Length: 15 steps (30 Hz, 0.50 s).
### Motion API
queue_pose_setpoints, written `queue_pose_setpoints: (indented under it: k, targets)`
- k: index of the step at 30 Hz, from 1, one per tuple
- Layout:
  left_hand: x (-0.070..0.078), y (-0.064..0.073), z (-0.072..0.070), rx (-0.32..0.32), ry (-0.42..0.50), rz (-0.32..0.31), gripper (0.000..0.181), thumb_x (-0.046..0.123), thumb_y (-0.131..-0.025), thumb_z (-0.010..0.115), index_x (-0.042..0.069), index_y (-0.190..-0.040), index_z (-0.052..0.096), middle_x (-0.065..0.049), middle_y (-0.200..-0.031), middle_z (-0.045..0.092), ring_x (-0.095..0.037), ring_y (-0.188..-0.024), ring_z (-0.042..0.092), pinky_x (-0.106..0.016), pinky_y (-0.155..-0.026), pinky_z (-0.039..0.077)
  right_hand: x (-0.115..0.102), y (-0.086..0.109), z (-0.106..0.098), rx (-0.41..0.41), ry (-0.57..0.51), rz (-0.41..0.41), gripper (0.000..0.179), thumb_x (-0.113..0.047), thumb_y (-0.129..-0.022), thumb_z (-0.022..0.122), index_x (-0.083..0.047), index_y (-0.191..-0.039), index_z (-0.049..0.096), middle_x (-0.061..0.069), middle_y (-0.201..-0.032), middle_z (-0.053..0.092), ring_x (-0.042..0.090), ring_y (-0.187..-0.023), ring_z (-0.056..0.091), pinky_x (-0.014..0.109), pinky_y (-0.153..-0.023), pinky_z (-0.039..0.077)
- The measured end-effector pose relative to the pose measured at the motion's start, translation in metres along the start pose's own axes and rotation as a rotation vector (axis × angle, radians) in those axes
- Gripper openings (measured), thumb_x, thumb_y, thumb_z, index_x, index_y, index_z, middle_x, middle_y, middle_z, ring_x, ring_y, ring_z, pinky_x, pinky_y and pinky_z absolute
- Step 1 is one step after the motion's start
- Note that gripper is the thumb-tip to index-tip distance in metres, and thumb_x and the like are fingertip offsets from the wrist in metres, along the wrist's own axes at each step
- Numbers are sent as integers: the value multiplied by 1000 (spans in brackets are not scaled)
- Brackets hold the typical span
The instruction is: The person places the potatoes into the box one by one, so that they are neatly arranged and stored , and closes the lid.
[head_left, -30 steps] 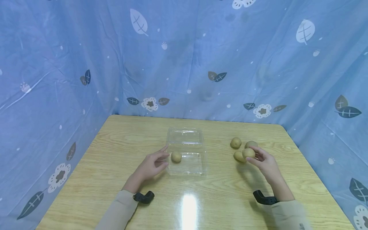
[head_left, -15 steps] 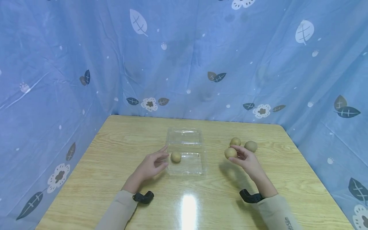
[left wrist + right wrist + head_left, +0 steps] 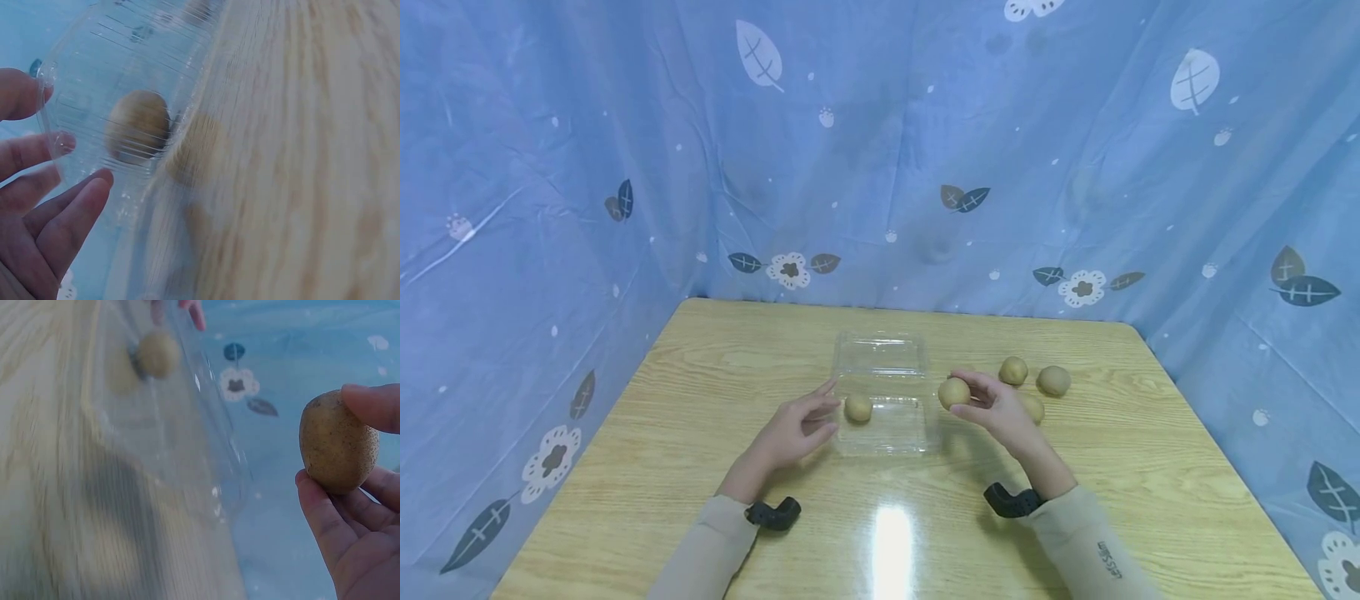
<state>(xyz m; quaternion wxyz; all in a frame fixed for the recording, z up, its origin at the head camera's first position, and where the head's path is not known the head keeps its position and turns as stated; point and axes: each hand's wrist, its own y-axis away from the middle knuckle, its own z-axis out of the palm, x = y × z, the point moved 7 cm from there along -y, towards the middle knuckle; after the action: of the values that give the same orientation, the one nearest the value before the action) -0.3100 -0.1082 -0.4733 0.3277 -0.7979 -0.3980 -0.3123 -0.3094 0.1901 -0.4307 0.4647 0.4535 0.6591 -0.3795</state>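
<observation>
My right hand (image 3: 996, 408) grips a potato (image 3: 334, 444) between thumb and fingers, raised just right of a clear plastic clamshell box (image 3: 891, 437). The box lies opened out on the table, its second half (image 3: 882, 357) toward the back. Another potato (image 3: 858, 408) sits inside the near half, at its left side. My left hand (image 3: 793, 429) stays at the left edge of the box, fingers loosely extended; in the left wrist view, fingertips (image 3: 62, 142) touch the clear rim.
On the right of the wooden table (image 3: 737, 350) lie a round potato (image 3: 1013, 371), a duller brownish one (image 3: 1054, 381) and a third (image 3: 1032, 408), partly behind my right hand. A blue patterned curtain (image 3: 880, 167) hangs behind and along the sides.
My right hand has carried the potato leftward from the group on the right to beside the box. The left hand and the potato in the box have stayed in place.
</observation>
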Motion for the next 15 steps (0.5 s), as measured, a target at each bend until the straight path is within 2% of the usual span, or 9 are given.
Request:
queue_pose_setpoints:
  k: [10, 15]
  targets:
    - [0, -1, -1, -7, 13, 14, 41, 20, -92, 63, 0, -127, 56, -5, -155, 28, -31, -116, 59, -27, -91, 55, -12, -18, 31, -45, -60, -28, 61, -10, -84, 70, 2, -138, 44, 22, -137, 49, 36, -122, 52, 23, -92, 53]
    - [1, 0, -1, -11, 14, 13, 42, 22, -92, 62, -2, -126, 56, -6, -155, 28, -31, -115, 60, -25, -91, 54, -14, -25, 44, -60, -62, -17, 61, -10, -84, 70, 3, -138, 44, 21, -138, 49, 36, -123, 51, 30, -95, 53]
